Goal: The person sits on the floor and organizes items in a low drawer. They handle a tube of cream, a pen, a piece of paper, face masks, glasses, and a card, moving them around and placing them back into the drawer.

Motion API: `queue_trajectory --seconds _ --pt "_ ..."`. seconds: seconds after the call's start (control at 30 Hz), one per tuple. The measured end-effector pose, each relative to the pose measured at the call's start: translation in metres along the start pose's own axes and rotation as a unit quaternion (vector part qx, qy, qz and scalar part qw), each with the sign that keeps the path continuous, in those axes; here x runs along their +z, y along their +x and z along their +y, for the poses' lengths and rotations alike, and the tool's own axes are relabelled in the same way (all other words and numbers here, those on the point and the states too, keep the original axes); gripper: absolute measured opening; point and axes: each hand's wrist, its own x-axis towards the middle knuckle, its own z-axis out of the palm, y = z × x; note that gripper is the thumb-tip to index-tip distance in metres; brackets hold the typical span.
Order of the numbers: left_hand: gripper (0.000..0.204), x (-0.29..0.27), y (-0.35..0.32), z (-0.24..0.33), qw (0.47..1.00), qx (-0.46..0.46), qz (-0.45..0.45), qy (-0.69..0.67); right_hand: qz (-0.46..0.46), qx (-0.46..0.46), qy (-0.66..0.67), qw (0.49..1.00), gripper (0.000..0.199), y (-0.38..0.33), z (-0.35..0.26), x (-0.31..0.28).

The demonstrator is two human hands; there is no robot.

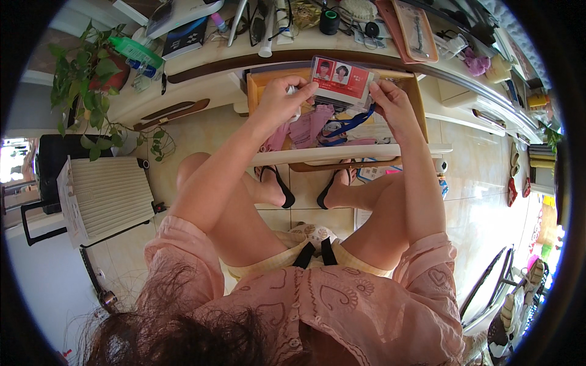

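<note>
A clear badge holder (355,96) with a red card bearing two small portrait photos is held up over an open drawer (348,154). My left hand (284,100) pinches its left edge. Something white and crumpled (293,110) shows under that hand's fingers; I cannot tell what it is. My right hand (394,105) is closed on the holder's right edge. A blue lanyard (351,124) hangs beside the right hand into the drawer. Pink cloth or wrapping (310,126) lies in the drawer below the holder, among papers and small items partly hidden by my hands.
The desk top (210,60) beyond the drawer carries a green bottle (135,51), a dark thread spool (329,22) and a pinkish tray (416,30). A leafy plant (91,79) trails at the left above a ribbed pale suitcase (110,192). My knees flank the drawer.
</note>
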Motion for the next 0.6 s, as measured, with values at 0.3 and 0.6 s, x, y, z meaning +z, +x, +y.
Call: queue_trajectory --seconds 0.3,0.6 --pt "0.030 0.0009 0.0003 -0.0021 0.999 0.035 0.004 0.001 0.012 0.010 -0.004 1.000 0.022 0.0015 0.0022 -0.0005" --pt "0.029 0.0004 0.0006 -0.0016 0.999 0.037 -0.007 -0.007 0.006 0.009 -0.005 1.000 0.023 0.0008 0.0010 -0.0007"
